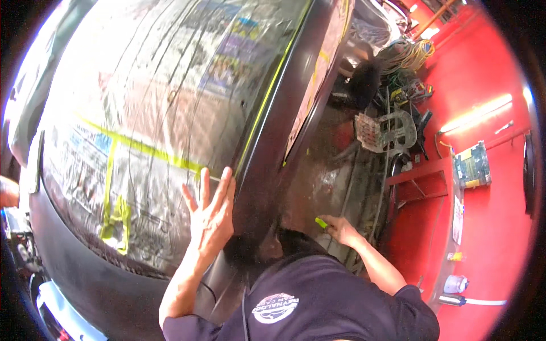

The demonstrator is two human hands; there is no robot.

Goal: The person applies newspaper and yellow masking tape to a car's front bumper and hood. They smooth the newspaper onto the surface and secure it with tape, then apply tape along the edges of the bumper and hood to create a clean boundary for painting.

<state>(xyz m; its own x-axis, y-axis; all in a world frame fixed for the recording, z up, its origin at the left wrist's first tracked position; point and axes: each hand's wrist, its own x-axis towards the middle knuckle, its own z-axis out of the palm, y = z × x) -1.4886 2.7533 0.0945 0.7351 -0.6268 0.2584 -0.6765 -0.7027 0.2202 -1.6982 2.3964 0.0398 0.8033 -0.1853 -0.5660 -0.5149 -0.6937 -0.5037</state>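
1: Your left hand (211, 209) is spread over the near right part of the wrinkled translucent plastic sheet (156, 227) on the glossy dark car body (273, 131); contact cannot be told.
2: Your right hand (341, 231), farther right, pinches a small bright yellow-green piece (322, 223), apart from the sheet.

Right: a red wall (469, 62) bears a lit tube lamp (476, 113); far right: a pale chair (368, 132), coiled yellow cables (422, 55) beyond.
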